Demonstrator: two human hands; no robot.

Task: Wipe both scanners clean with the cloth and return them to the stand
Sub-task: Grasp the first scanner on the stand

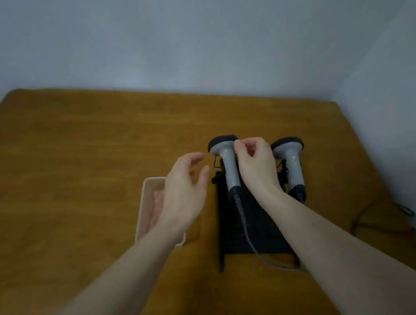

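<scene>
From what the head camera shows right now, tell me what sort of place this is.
Probably a plain indoor room set up as a work spot, not a shop counter. A brown wood-grain table sits in a corner of bare grey walls, holding only a black stand with two grey handheld scanners and a pale tray.

Two grey handheld scanners with black heads (229, 166) (291, 159) sat side by side on the black stand (228, 222); a pink cloth (154, 210) lay left.

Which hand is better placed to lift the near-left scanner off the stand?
Right. The right hand is already at the left scanner, its curled fingers by the head. The left hand hovers open beside it, over the tray with the cloth, likely better placed to fetch that.
</scene>
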